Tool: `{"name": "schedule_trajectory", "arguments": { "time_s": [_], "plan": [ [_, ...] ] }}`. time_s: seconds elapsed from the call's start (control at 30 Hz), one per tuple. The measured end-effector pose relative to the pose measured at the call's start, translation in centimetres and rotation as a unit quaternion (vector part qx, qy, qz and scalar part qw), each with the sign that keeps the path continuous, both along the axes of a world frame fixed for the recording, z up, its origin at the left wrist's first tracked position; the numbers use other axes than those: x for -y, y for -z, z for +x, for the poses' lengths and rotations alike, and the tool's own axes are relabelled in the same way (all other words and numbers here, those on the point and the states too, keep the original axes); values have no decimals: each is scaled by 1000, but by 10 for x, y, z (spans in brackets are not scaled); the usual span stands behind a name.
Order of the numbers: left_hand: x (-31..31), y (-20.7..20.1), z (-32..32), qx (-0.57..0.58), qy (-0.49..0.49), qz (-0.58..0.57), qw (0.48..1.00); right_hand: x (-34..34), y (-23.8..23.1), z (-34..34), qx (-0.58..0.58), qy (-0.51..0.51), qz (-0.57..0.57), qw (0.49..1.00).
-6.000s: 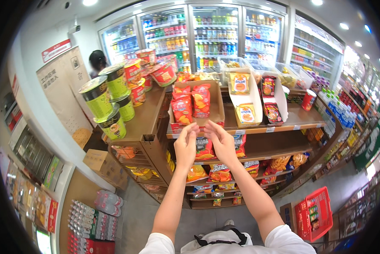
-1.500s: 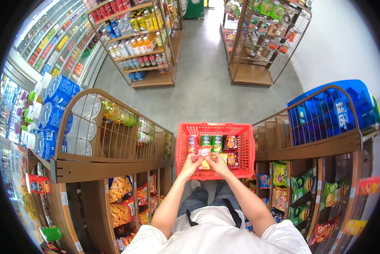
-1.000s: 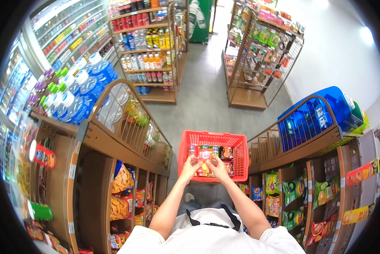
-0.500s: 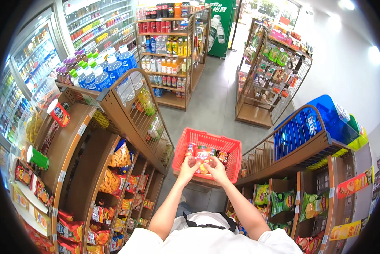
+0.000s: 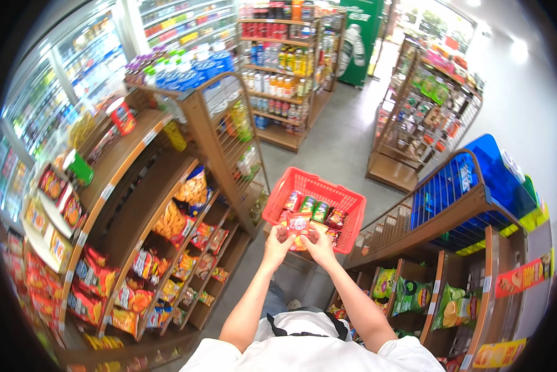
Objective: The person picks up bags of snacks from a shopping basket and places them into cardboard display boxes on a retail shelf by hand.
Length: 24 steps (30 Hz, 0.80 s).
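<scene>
Both hands hold a small red snack packet (image 5: pixel 299 223) over the near edge of a red plastic basket (image 5: pixel 348 197). My left hand (image 5: pixel 277 247) pinches its left lower side. On the other side, my right hand (image 5: pixel 318 245) grips it with thumb and fingers. Inside the basket lie green canisters (image 5: pixel 308 204), a red-and-white package (image 5: pixel 293 199) and a dark red packet (image 5: pixel 336 217). The hands and packet hide part of the basket's near contents. Some yellow-orange shows at the packet's lower end.
Brown snack shelves (image 5: pixel 167 164) rise on my left, with a red canister (image 5: pixel 121 116) and a green canister (image 5: pixel 78 167) on top. Shelves with green chip bags (image 5: pixel 413 294) stand at right, below blue packs (image 5: pixel 447 189). Ahead are a drinks rack (image 5: pixel 277 87) and a wire rack (image 5: pixel 424 111).
My view has turned, so the shelves appear shifted to the right. The packet now shows upright between my hands, and more of the basket's contents are visible. Both hands keep their hold.
</scene>
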<state>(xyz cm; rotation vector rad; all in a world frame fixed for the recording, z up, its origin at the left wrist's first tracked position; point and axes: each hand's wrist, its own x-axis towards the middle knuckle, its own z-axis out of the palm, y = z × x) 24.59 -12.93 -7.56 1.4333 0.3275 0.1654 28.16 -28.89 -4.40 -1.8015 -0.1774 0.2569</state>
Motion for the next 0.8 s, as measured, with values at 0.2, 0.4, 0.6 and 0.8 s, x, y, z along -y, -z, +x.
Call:
{"name": "schedule_trajectory", "arguments": {
  "time_s": [0.2, 0.4, 0.6, 0.8],
  "plan": [
    [-40, -18, -54, -1, -102, 39, 994, -53, -3, -22, 18, -91, 13, 996],
    [-83, -30, -108, 19, -198, 19, 980, -111, -20, -49, -3, -210, 55, 976],
    [-120, -56, -143, 35, -262, 28, 964, -165, -45, -66, 22, -285, 82, 955],
    [-171, -89, -204, 54, -308, 45, 949, -229, -78, -112, 19, -355, 110, 928]
  ]
}}
